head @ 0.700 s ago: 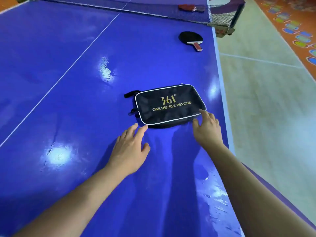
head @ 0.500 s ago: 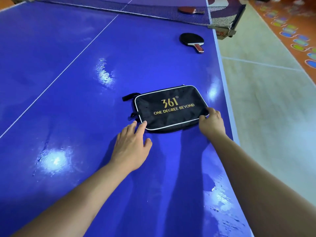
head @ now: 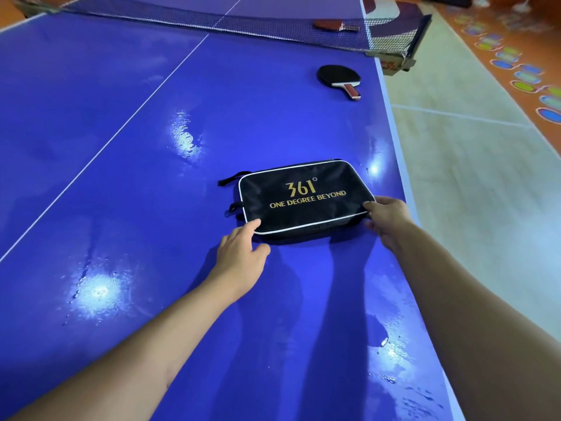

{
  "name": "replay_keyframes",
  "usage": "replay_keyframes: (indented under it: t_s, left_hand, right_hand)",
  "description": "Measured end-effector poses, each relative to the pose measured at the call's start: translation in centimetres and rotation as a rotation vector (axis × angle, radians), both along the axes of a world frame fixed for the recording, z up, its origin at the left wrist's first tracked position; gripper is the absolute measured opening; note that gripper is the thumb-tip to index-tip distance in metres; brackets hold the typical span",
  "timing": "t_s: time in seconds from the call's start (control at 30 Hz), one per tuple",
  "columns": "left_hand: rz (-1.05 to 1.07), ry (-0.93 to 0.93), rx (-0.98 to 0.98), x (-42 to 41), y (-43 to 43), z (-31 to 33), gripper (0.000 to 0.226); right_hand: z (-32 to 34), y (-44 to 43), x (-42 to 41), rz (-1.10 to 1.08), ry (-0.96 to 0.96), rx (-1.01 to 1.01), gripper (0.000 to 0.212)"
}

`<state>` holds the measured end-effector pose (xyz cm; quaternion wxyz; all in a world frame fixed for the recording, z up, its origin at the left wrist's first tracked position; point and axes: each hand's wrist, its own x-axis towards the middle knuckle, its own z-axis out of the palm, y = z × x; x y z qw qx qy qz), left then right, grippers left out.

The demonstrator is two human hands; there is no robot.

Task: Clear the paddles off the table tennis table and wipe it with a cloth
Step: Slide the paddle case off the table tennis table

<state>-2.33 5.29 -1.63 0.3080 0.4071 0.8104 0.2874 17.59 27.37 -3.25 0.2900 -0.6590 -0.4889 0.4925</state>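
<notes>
I count 2 paddles. 1 black-faced wooden paddle with a red handle lies flat on the glossy blue table tennis table, well beyond the black fabric zip case with white piping and gold lettering, slightly to its right. 1 red-faced paddle lies further beyond the case, past the 1 dark mesh net. The case lies flat near the table's right edge. I see 2 hands at its near side. The right hand grips the near right corner, thumb on top and fingers curled round the edge. The left hand is spread, fingertips touching the near left corner.
</notes>
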Motion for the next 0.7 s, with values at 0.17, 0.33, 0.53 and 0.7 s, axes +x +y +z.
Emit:
replay_keyframes:
  t_s: [0.17,0.33,0.53,0.7]
  left_hand:
    - [-0.031,-0.002,0.000,-0.2,-0.5,0.4,0.058]
    - [-0.030,-0.048,0.031,0.2,-0.9,0.0,0.061]
    - [0.015,-0.136,0.039,-0.2,-2.0,0.0,0.059]
    - [0.077,-0.153,0.047,0.6,-5.0,1.3,0.051]
  right_hand:
    - [0.9,-0.3,0.4,-0.052,0.188,-0.035,0.016]
    - [1.2,-1.4,1.3,-0.084,0.241,-0.086,0.022]
    - [1.2,-5.9,3.0,-0.103,0.331,-0.134,0.020]
    - [2.8,-12.6,5.8,-0.166,0.498,-0.141,0.014]
